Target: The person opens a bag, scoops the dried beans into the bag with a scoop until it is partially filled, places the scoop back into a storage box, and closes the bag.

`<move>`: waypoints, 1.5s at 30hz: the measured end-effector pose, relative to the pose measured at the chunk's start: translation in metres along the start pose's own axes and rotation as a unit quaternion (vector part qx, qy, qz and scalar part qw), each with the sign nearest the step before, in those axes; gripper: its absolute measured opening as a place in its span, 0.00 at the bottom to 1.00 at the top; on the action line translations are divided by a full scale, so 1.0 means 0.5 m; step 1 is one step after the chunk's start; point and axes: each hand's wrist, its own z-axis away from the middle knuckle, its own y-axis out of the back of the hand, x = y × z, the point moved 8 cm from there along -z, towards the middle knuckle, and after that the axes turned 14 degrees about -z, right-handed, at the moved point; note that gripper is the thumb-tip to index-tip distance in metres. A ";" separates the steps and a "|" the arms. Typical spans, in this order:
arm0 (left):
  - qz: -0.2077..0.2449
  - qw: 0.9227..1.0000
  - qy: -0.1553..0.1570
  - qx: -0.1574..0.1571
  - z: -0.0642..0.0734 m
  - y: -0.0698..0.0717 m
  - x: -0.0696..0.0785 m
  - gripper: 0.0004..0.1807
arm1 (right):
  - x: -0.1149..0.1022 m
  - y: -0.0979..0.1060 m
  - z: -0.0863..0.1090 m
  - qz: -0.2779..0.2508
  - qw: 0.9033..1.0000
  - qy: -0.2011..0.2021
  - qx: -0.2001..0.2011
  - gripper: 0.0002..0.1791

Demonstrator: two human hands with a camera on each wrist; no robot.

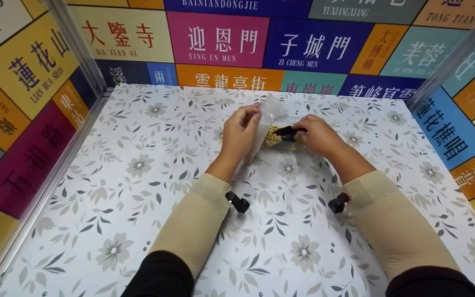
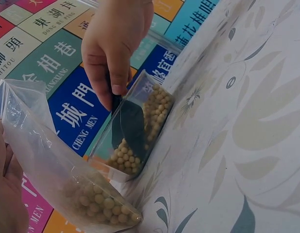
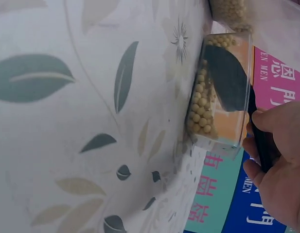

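Observation:
My left hand [image 1: 237, 130] grips a clear plastic bag [image 1: 273, 110] by its upper side. Soybeans [image 2: 101, 204] fill the bag's lower corner in the left wrist view. Beside the bag stands a clear rectangular box [image 3: 222, 141], partly filled with more soybeans [image 3: 199, 109]. With thumb and fingers, my right hand [image 1: 318, 134] holds the handle of a black scoop [image 3: 227, 75]. The scoop's blade dips into the box and lies against the beans there. In the head view the bag and right hand hide parts of the box.
A white tablecloth [image 1: 138, 214] with grey flowers and leaves covers the table. Colourful panels [image 1: 217, 39] with printed characters stand along the back and both sides. Metal posts [image 1: 76, 49] rise at the back corners.

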 end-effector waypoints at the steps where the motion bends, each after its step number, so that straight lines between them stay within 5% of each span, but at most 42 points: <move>1: 0.000 1.000 0.001 -0.001 0.000 0.000 0.000 0.05 | 0.003 -0.003 -0.001 -0.007 1.000 -0.004 -0.002 0.17; 19: -0.014 1.000 0.003 -0.005 0.001 -0.002 0.000 0.07 | 0.040 -0.031 0.003 -0.102 0.992 -0.062 0.028 0.18; 30: -0.003 1.000 -0.007 0.002 -0.001 0.001 -0.001 0.05 | 0.052 -0.022 0.010 -0.171 0.982 -0.041 0.064 0.17; 45: -0.013 1.000 -0.011 0.002 -0.001 0.001 0.000 0.07 | 0.068 -0.003 0.028 -0.190 0.977 -0.026 0.094 0.17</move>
